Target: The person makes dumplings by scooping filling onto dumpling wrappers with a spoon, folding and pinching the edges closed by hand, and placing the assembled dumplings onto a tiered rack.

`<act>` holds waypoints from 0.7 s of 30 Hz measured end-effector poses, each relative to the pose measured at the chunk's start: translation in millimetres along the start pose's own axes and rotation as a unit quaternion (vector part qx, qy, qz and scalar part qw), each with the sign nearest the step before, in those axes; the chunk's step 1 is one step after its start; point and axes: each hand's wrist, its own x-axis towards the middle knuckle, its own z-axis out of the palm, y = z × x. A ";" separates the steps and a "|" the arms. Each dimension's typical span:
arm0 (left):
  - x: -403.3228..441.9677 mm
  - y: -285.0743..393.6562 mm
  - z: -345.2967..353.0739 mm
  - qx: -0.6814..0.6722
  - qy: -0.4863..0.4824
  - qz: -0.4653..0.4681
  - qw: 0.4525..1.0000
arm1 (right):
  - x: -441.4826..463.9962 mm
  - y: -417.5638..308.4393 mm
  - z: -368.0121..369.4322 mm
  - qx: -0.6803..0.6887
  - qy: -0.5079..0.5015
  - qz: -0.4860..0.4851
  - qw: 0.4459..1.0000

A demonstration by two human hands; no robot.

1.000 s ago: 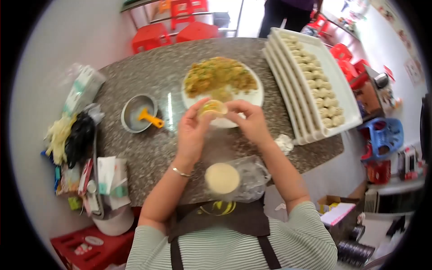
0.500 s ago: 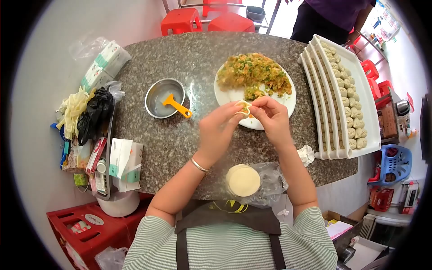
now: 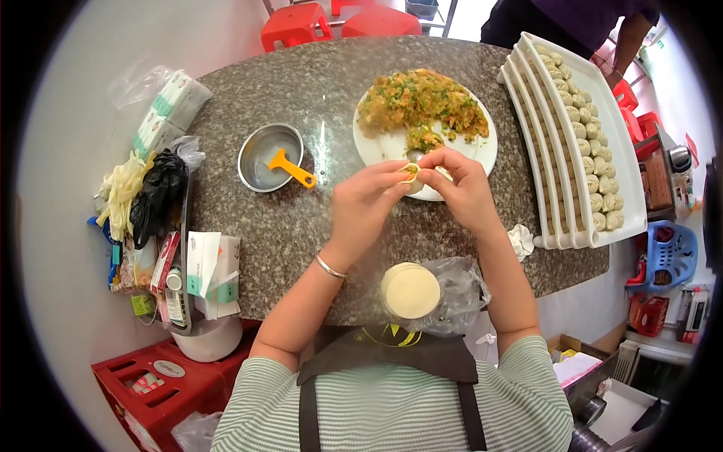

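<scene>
A small dumpling (image 3: pixel 411 175) with filling showing at its top is pinched between my two hands, over the near edge of a white plate (image 3: pixel 374 147). My left hand (image 3: pixel 367 202) cups its left side, and the fingers of my right hand (image 3: pixel 461 188) press its right edge. Chopped orange and green filling (image 3: pixel 422 105) is heaped on the plate, with a smaller clump just beyond my fingers. Close to my body lies a stack of round dough wrappers (image 3: pixel 411 291), on a clear plastic bag (image 3: pixel 456 294).
Stacked white trays (image 3: pixel 629 203) of pleated dumplings stand on the right. A metal bowl (image 3: pixel 252 177) with a yellow-handled tool (image 3: pixel 292 167) sits left. Tissue packs (image 3: pixel 172 105) line the left edge. A person in purple (image 3: pixel 576 22) stands beyond the trays.
The whole view has shifted slightly. My fingers have moved a little along the dumpling's edge, which now looks more gathered. The person in purple has moved an arm beside the trays.
</scene>
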 end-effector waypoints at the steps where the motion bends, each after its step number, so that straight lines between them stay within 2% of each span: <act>1: -0.5 -0.2 0.2 -0.007 -0.009 -0.003 1.000 | -1.2 0.2 1.5 0.001 0.002 0.001 1.000; 2: -1.6 1.2 1.3 -0.007 -0.011 -0.004 1.000 | -2.4 0.3 4.1 -0.007 0.018 -0.016 1.000; 4: -3.5 6.2 3.5 -0.031 0.034 -0.088 0.995 | -3.6 0.3 8.2 -0.013 0.036 -0.034 0.999; 6: -2.8 7.3 3.3 -0.027 0.040 -0.099 0.994 | -4.1 0.2 11.0 -0.089 0.057 -0.113 0.988; 9: -1.0 7.2 5.0 -0.034 0.049 -0.108 0.992 | -4.9 0.6 10.8 -0.102 0.065 -0.134 0.984; 13: 0.9 8.5 1.0 -0.098 0.014 -0.126 0.987 | -4.7 -1.0 6.8 -0.068 0.082 -0.068 0.992; 15: 0.8 6.8 1.0 -0.094 -0.002 -0.106 0.990 | -3.1 -6.0 0.8 -0.035 0.020 -0.004 0.999; 19: -1.3 6.8 1.3 -0.075 -0.015 -0.077 0.994 | -5.5 -3.9 4.3 -0.057 0.022 -0.024 0.998; 21: -2.3 7.3 2.8 -0.083 0.005 -0.095 0.992 | -6.2 -1.3 8.8 -0.102 0.057 -0.085 0.990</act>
